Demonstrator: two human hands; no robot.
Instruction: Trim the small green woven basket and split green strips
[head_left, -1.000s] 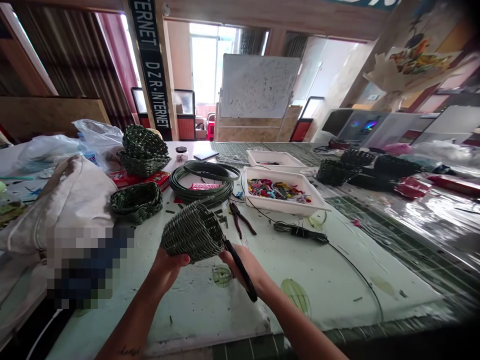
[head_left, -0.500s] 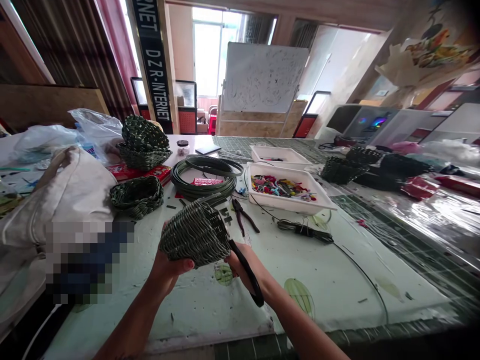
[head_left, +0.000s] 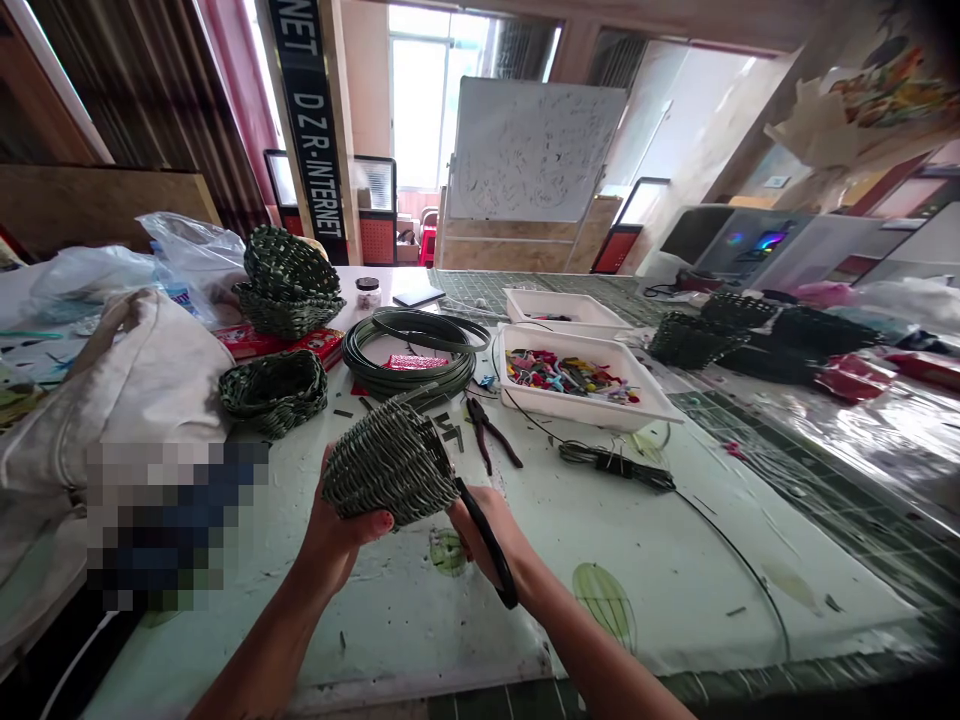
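Observation:
My left hand grips a small dark green woven basket from below, holding it tilted above the table. My right hand is closed on a black-handled cutting tool whose head meets the basket's right rim. A loose green strip end sticks up from the basket's top. Both hands are near the table's front edge.
A coil of green strip, pliers, a white tray of coloured bits and a second tray lie behind. More woven baskets and a cream bag sit left. Other baskets stand right; a black cable runs across.
The basket has tipped slightly in my left hand and the cutting tool stays at its rim. The view has shifted a little; nothing else on the table moved.

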